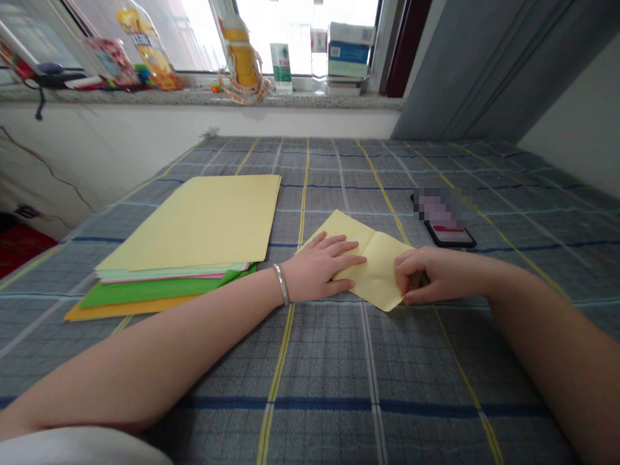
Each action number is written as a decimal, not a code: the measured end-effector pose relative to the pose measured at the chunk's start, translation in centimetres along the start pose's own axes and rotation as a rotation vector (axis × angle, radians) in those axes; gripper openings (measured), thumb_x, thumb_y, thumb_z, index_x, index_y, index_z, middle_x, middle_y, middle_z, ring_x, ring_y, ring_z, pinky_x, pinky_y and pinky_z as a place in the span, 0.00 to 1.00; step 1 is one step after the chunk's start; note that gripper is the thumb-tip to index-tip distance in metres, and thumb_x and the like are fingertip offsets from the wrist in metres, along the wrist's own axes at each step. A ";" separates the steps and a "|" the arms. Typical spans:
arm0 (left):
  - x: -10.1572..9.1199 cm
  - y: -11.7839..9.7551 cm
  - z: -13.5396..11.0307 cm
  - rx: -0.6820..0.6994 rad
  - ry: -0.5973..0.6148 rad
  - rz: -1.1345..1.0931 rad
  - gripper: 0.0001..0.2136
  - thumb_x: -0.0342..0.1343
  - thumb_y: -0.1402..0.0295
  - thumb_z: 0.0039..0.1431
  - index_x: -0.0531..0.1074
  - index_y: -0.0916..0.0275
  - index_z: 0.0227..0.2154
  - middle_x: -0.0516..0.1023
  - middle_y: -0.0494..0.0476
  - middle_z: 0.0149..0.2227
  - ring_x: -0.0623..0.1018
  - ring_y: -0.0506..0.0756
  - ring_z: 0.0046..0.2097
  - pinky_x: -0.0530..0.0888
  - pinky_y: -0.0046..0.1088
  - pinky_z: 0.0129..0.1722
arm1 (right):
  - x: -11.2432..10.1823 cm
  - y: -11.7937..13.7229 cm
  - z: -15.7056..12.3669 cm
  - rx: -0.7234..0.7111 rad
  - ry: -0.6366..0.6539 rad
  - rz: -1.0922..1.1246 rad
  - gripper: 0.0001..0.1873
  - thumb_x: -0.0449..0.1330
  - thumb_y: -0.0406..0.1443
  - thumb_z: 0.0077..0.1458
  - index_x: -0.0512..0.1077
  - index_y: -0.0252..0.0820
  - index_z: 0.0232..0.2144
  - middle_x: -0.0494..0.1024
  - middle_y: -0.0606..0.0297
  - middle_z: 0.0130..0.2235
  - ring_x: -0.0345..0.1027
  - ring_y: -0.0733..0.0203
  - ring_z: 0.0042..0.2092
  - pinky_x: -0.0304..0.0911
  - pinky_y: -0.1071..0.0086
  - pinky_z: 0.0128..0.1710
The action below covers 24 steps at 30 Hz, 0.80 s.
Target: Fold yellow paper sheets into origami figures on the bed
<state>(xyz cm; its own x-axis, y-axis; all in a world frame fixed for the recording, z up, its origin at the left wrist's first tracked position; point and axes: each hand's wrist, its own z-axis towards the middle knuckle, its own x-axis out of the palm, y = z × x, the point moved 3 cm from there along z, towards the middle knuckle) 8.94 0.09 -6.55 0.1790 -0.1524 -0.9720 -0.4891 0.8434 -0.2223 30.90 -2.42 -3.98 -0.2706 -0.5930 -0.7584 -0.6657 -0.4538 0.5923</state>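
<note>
Our right grip point(440, 271) pinches the small yellow paper point(383, 261) at its edge.
Our left grip point(314, 271) lies spread on it, likely so it won't slide on the checked cloth point(320, 361), between the paper pile point(213, 223) and phone point(450, 236).

Phone point(446, 227) on plaid cloth point(324, 361)

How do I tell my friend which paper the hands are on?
On the checked cloth, find the big paper stack. To its right, a small yellow sheet lies under the left hand, with the right hand at its edge. Unlike the stack's yellow top sheet, it's smaller and creased.
</note>
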 end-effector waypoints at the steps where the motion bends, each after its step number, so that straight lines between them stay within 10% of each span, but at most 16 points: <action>1: 0.0 -0.1 0.0 0.003 -0.011 0.011 0.23 0.51 0.55 0.63 0.62 0.53 0.59 0.59 0.59 0.65 0.56 0.65 0.66 0.50 0.54 0.63 | 0.1 0.2 0.1 0.007 -0.016 -0.016 0.08 0.62 0.41 0.51 0.75 0.42 0.26 0.74 0.65 0.30 0.67 0.62 0.32 0.60 0.69 0.31; 13: -0.3 0.5 0.2 -0.014 0.038 -0.068 0.21 0.58 0.62 0.58 0.67 0.53 0.55 0.58 0.58 0.65 0.56 0.65 0.66 0.53 0.54 0.63 | 1.0 -0.4 2.4 0.178 -0.567 -0.121 0.11 0.50 0.42 0.61 0.64 0.44 0.30 0.70 0.69 0.25 0.61 0.63 0.27 0.51 0.70 0.28; 24: -0.2 -0.5 0.9 -0.135 -0.153 -0.200 0.09 0.55 0.63 0.61 0.71 0.61 0.42 0.72 0.58 0.54 0.68 0.59 0.59 0.62 0.45 0.60 | 1.2 -0.9 3.6 0.404 -0.652 -0.266 0.12 0.51 0.43 0.59 0.66 0.44 0.28 0.73 0.65 0.26 0.64 0.61 0.28 0.49 0.69 0.27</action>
<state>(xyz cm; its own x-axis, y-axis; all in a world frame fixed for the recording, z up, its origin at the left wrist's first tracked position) 9.96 0.17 -6.16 0.4053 -0.2208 -0.8871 -0.5387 0.7264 -0.4269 28.70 -0.38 -6.43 -0.3357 0.0641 -0.9398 -0.9308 -0.1760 0.3205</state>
